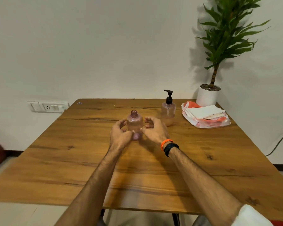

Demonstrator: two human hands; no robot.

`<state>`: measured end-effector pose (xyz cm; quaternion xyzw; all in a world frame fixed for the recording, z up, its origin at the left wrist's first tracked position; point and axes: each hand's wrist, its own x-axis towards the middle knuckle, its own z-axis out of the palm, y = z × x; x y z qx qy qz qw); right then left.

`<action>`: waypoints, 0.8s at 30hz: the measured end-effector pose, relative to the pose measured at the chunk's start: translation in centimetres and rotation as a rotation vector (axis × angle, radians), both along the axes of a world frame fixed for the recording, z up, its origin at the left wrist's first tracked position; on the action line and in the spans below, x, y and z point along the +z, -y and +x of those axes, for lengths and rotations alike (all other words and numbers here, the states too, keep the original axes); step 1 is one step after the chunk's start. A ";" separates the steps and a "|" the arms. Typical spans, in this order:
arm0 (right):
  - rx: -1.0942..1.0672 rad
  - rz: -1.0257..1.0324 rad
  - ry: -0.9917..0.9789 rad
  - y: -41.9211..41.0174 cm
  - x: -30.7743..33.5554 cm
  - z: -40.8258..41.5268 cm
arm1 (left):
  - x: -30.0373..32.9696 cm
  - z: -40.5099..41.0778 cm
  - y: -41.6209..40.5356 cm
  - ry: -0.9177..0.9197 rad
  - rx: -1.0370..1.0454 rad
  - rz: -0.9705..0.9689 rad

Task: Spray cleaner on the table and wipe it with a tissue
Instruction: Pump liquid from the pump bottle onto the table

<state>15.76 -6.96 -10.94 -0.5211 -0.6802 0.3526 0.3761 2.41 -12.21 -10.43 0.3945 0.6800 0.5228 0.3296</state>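
Observation:
A clear pink bottle [134,123] with no cap stands upright in the middle of the wooden table [203,160]. My left hand [119,136] and my right hand [154,130] flank it with loosely curled fingers. A small gap shows between the fingers and the bottle's sides, and both thumb tips lie close to its lower front. A second pink bottle [168,111] with a black pump head stands behind and to the right, holding a little liquid. A stack of white tissues [204,111] lies on an orange and clear plastic bag at the far right.
A potted plant in a white pot [207,95] stands at the table's back right corner, just behind the tissues. A wall socket plate [47,107] sits left of the table. A dark cable [279,142] hangs at the right.

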 end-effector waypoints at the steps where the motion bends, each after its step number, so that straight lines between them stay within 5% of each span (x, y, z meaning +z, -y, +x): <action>1: 0.008 -0.003 0.000 -0.1 -0.2 -0.2 | -0.2 0.1 -0.2 0.001 -0.011 -0.004; 8: -0.079 0.019 -0.022 -0.4 -0.5 2.8 | -0.3 3.6 -0.9 0.003 -0.083 0.008; 24: -0.506 0.056 -0.007 0.1 1.0 25.6 | 1.9 25.9 -4.4 -0.052 -0.501 0.025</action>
